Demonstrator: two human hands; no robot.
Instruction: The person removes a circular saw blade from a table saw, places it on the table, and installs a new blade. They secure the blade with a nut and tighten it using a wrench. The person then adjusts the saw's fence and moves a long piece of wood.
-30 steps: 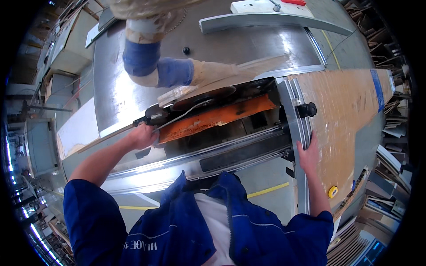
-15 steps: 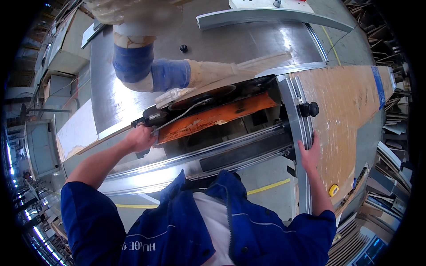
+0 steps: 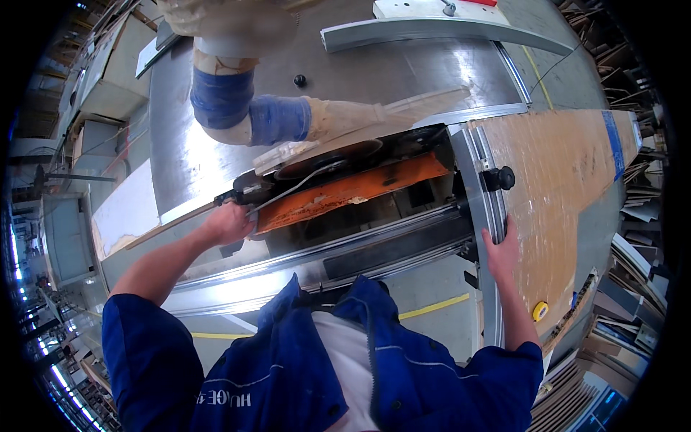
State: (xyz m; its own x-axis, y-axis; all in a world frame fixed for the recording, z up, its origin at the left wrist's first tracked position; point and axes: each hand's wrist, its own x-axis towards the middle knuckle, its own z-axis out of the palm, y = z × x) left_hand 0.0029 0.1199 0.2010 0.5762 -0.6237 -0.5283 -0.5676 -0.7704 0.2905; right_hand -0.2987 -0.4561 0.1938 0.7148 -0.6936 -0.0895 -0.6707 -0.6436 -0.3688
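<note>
My left hand (image 3: 227,222) is wrapped round the near end of a bent metal rod (image 3: 294,188) that reaches to the dark round saw blade (image 3: 360,151) inside the machine's opening. An orange, scuffed metal strip (image 3: 389,179) lies just below the rod, beside that hand. At the right, my right hand (image 3: 502,248) grips the edge of an upright aluminium rail (image 3: 480,155), below its black knob (image 3: 499,178). A wooden board (image 3: 547,165) with blue tape extends from this rail, a yellow tape measure (image 3: 540,310) on it. The lower sliding rail (image 3: 389,245) runs between my arms.
Above the opening hangs a dust hose (image 3: 222,101) wrapped in blue and beige, with a pale blade guard. Behind it are the steel tabletop (image 3: 403,72) and a long grey fence (image 3: 439,32). Stacked panels (image 3: 633,309) line the right; cabinets stand at the left.
The view has shifted very slightly. Both hands keep the same places, the left on the rod and the right on the rail; nothing else has visibly moved.
</note>
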